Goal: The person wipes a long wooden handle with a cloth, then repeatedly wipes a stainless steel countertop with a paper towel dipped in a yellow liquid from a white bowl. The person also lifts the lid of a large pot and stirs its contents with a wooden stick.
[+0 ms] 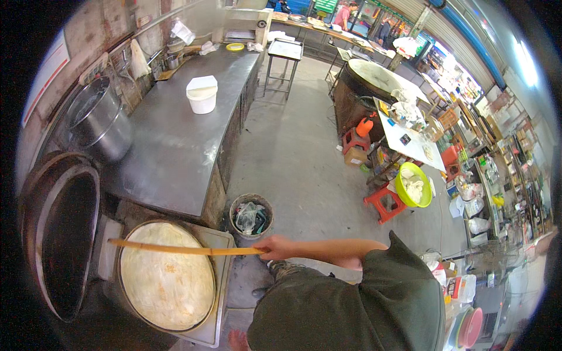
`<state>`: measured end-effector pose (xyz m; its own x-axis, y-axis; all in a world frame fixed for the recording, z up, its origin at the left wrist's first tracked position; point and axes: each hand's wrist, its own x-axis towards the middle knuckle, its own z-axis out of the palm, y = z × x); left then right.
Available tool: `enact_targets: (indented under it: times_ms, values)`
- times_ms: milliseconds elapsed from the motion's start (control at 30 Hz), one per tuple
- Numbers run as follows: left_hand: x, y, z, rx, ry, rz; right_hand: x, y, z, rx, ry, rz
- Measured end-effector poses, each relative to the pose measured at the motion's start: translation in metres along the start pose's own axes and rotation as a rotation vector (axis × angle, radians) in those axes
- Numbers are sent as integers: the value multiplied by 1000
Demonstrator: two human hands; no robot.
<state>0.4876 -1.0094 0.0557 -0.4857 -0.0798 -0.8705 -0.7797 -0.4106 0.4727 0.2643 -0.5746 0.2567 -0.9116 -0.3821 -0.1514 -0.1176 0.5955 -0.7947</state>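
My right hand (274,248) is closed on one end of a long, slightly curved wooden or bamboo stick (184,249). The stick reaches left across a large round flatbread (164,281), browned in spots, in a round pan on a flat metal surface (226,263). Whether the stick touches the bread cannot be told. At the bottom edge only a part of my left hand (237,340) shows, low beside the pan's right side; the rest is cut off. A big round dark lid or pan (66,241) stands tilted just left of the bread.
Beyond the bread runs a metal worktop (171,131) with a white tub (203,98) and a steel drum (101,118). A waste bin (251,219) stands near my right hand. Farther right are a red stool (384,204), a green basin (412,184) and a large round cooker (369,79).
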Motion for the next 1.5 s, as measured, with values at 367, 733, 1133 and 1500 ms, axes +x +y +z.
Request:
enact_targets:
  times_ms: [367, 733, 1133, 1500]
  values:
    - [-5, 48, 27, 61, -45, 81, -5, 7, -49, -87, 288, 0]
    - [-56, 132, 67, 180, 73, 390, -9, 27, -51, -111, 352, 194]
    - [-113, 258, 65, 404, 78, 917, -24, 45, -49, 44, 487, 508]
    - [-261, 394, 130, 582, 756, 1771, -12, 60, -56, 130, 377, 475]
